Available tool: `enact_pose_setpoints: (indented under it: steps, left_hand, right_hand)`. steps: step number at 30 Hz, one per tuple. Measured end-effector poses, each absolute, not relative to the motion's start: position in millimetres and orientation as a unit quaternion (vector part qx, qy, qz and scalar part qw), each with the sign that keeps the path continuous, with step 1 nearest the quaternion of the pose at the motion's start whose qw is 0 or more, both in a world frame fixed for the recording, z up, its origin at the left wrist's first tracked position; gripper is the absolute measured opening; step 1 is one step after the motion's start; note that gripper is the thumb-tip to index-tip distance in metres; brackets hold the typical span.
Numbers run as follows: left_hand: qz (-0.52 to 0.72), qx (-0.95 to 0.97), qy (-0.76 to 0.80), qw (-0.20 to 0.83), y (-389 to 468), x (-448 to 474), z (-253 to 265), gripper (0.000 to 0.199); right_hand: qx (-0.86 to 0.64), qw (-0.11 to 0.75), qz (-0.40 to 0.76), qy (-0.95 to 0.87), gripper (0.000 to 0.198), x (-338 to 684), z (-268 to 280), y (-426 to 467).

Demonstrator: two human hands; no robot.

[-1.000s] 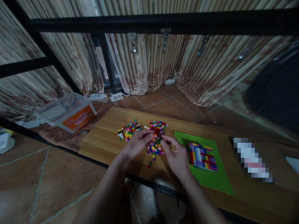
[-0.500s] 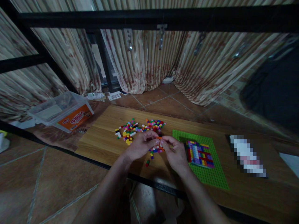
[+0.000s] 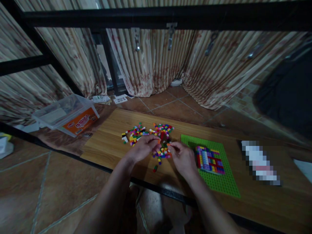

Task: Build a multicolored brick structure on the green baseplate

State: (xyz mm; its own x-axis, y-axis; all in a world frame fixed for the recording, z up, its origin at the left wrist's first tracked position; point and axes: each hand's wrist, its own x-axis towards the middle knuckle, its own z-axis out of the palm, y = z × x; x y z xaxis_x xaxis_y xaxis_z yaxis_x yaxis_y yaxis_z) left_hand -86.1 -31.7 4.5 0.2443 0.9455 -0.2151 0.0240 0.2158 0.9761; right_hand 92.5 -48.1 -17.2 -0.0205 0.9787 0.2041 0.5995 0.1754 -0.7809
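Note:
My left hand point(image 3: 145, 148) is above the loose pile, its thumb and fingers pinching a small orange brick point(image 3: 159, 141). A little to the right, my right hand point(image 3: 182, 156) pinches another orange brick point(image 3: 169, 144) at its fingertips. A gap separates the two hands. Below and behind them, loose toy bricks point(image 3: 163, 129) of many colours lie scattered on the wooden table point(image 3: 104, 139). To the right of my right hand, a multicoloured brick build point(image 3: 210, 160) sits on a green baseplate point(image 3: 226, 183).
A clear plastic bin point(image 3: 67, 113) with an orange label stands on the floor beyond the table's left end. A pixelated flat item point(image 3: 260, 164) lies at the table's right. Striped curtains point(image 3: 146, 65) hang behind a black metal frame point(image 3: 156, 18).
My hands, which were together at an orange piece, have moved apart, and each now holds an orange brick. The view has shifted slightly.

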Motion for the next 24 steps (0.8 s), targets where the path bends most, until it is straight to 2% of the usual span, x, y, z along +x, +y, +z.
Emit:
enact_pose_setpoints:
  steps: [5,8,10,17,24]
  left_hand:
    - [0.36,0.565,0.527,0.523,-27,-90,-5,0.022]
    - [0.338,0.649,0.54,0.417,-26,-90,-7,0.02]
    - [0.315,0.681,0.554,0.361,-26,-89,-8,0.021]
    - [0.268,0.673,0.632,0.274,-28,-87,-4,0.018]
    - [0.252,0.585,0.749,0.186,-21,-142,6,0.026]
  right_hand:
    - [-0.614,0.292,0.147,-0.718,0.02,91,-21,-46]
    - [-0.618,0.267,0.12,-0.729,0.02,88,-24,-45]
    - [-0.616,0.268,0.116,-0.732,0.02,87,-26,-44]
    - [-0.598,0.292,0.131,-0.735,0.026,90,-30,-42]
    - [-0.585,0.323,0.136,-0.732,0.03,93,-29,-44]
